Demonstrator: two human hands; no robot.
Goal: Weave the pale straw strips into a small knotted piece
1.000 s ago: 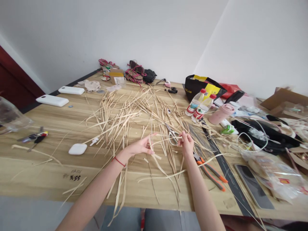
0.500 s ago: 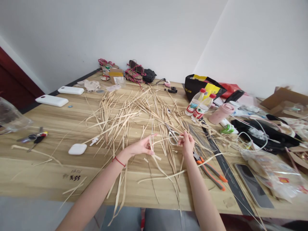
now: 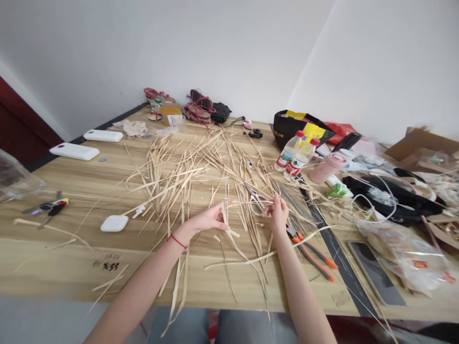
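A wide scatter of pale dried straw strips (image 3: 186, 167) covers the middle of the wooden table (image 3: 71, 258). My left hand (image 3: 210, 219), with a red string at the wrist, pinches one thin strip (image 3: 247, 206) that runs across to my right hand (image 3: 278, 211), whose fingers are closed on its other end. Both hands hover just above the table near the front edge. A pair of scissors (image 3: 255, 199) lies among the straw between them. Orange-handled pliers (image 3: 311, 249) lie just right of my right wrist.
Two red-capped bottles (image 3: 296, 155), a pink cup (image 3: 327, 167) and a black-and-yellow bag (image 3: 299, 128) stand at the right. A phone (image 3: 375, 271) and a long black ruler (image 3: 332, 243) lie front right. A white earbud case (image 3: 114, 223), keys (image 3: 48, 208) and white power banks (image 3: 74, 151) lie at the left.
Both hands stay almost in place on the strip; the right hand has shifted slightly. The view has drifted a little.
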